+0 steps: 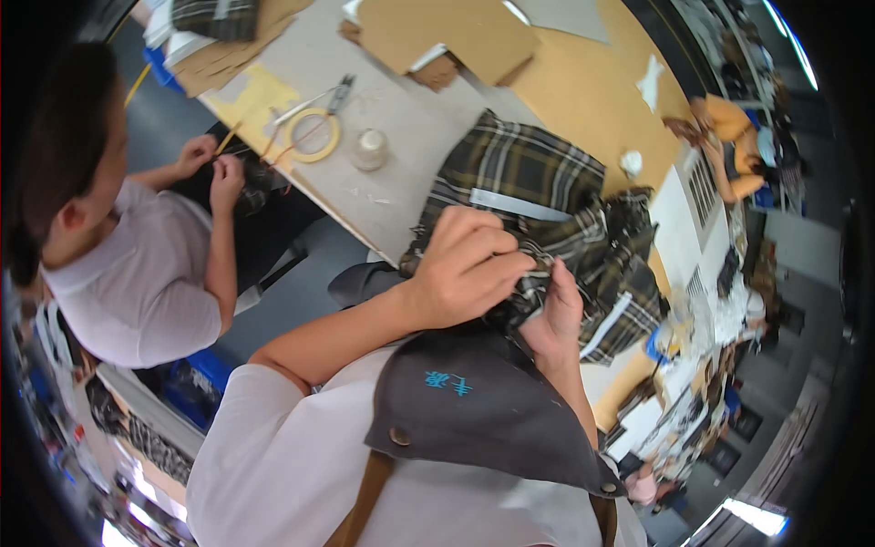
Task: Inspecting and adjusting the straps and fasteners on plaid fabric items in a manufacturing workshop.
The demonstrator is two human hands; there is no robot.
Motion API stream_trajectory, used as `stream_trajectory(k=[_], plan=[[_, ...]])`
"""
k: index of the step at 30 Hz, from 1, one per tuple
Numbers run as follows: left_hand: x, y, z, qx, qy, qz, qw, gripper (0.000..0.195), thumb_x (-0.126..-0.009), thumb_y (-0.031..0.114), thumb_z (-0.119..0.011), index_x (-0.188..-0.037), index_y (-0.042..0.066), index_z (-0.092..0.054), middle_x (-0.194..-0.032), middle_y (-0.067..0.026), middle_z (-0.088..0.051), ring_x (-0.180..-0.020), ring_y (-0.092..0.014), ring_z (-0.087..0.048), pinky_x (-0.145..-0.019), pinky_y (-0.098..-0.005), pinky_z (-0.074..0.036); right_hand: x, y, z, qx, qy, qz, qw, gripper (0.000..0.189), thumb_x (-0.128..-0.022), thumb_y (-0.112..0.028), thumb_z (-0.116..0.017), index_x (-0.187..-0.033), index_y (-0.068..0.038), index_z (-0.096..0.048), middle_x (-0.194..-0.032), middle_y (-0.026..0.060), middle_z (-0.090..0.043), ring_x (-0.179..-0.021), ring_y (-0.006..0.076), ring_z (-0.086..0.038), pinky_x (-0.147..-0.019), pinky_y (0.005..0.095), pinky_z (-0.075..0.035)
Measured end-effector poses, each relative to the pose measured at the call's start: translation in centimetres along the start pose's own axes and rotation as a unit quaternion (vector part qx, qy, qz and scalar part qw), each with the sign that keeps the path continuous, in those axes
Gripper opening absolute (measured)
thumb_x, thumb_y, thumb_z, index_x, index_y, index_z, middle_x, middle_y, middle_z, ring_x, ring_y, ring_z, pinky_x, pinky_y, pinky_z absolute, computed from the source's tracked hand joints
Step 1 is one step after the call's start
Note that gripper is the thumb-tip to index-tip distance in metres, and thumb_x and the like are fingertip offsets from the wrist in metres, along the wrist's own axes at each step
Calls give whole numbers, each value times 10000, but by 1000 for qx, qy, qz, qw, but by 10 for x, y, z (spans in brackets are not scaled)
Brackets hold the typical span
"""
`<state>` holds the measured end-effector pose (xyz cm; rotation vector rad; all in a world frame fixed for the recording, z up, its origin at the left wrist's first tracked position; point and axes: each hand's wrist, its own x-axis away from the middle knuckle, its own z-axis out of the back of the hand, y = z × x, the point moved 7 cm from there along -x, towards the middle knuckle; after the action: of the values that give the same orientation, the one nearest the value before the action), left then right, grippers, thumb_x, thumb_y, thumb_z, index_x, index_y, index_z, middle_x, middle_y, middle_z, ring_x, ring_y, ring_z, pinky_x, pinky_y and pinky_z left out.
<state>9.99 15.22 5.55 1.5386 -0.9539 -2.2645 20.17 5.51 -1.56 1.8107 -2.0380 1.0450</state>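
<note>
Dark plaid fabric (526, 164) with white and yellowish lines spreads over the table edge in front of me. My left hand (468, 267) has its fingers bent and pinches a gathered part of the cloth. Across from it, my right hand (557, 314) grips the same bunched part, thumb upright. The fingertips nearly meet there, and whatever small thing may be between them is hidden. A pale strip (519, 205) lies across the cloth beyond my left hand. Another white strip (607, 327) lies on the part to the right of my right hand.
A tape roll (312, 135), thread snips (340, 94) and a small glass jar (370, 150) stand on the table (403, 116). Cardboard pieces (444, 27) lie farther back. At left sits a co-worker (137, 273) handling dark material; another person (728, 147) works across the table.
</note>
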Motion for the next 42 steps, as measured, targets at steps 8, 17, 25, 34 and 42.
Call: stream_trajectory(k=[8, 17, 25, 34, 42], plan=[[0, 5, -6, 2, -23, -17, 1000, 312, -509, -38, -674, -808, 45, -645, -790, -42, -530, -761, -242, -485, -634, -328, -400, 2, 0, 11, -15, -22, 14, 1000, 220, -888, -215, -492, -985, -34, -573, -967, 76, -619, -899, 188, -589, -836, 337, -453], [-2, 4, -4, 6, -30, 19, 999, 277, -544, -33, -663, -809, 48, -641, -807, -46, -540, -763, -247, -480, -655, -328, -400, 5, -1, 8, 22, 17, 14, 1000, 191, -879, -219, -529, -916, -44, -596, -918, 66, -627, -854, 173, -597, -793, 320, -470], [-1, -16, -13, 197, -92, 173, 961, 134, -689, -25, -659, -815, 13, -637, -778, -63, -571, -752, -203, -504, -664, -299, -411, 5, 3, 17, -1, 29, 2, 1000, 198, -871, -218, -544, -928, -35, -595, -925, 73, -628, -858, 176, -599, -801, 328, -473], [2, -18, -21, 296, -139, 238, 915, 189, -692, -22, -669, -873, 10, -627, -811, -60, -575, -757, -169, -518, -666, -266, -410, 6, 5, 24, -71, -60, -6, 996, 355, -875, -289, -497, -1059, 11, -546, -1042, 139, -598, -950, 254, -585, -866, 406, -452], [7, -18, -24, 367, -163, 319, 858, 130, -735, -7, -649, -859, 3, -609, -830, -59, -575, -775, -137, -532, -675, -257, -417, 8, 7, 21, -58, -61, -26, 996, 334, -860, -217, -535, -1086, 29, -532, -1044, 142, -598, -955, 234, -586, -879, 365, -450]])
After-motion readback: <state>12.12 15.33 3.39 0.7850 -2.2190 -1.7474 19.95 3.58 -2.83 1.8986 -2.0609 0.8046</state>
